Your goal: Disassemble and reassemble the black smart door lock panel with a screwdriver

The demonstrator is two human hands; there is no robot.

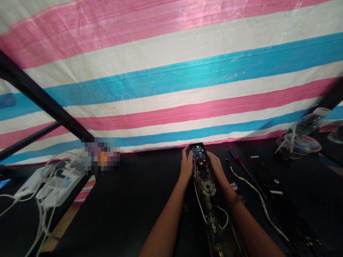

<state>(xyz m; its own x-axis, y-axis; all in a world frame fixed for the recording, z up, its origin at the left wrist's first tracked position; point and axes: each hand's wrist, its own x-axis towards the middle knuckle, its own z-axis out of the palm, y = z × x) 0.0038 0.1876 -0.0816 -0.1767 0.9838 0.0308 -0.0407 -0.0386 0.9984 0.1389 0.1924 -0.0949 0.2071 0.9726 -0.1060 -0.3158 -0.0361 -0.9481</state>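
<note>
Black desk (128,200) carries a long, narrow opened device (207,192), lying lengthwise between both hands. Left hand (187,162) and right hand (215,165) clasp its far end from either side. Inside show a blue circuit board, a round metal part and white wires.

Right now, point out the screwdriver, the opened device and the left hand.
screwdriver (235,154): head view, on its dark handle.
opened device (208,187): head view, on the round part mid-body.
left hand (187,160): head view, on the back of the hand.
</note>
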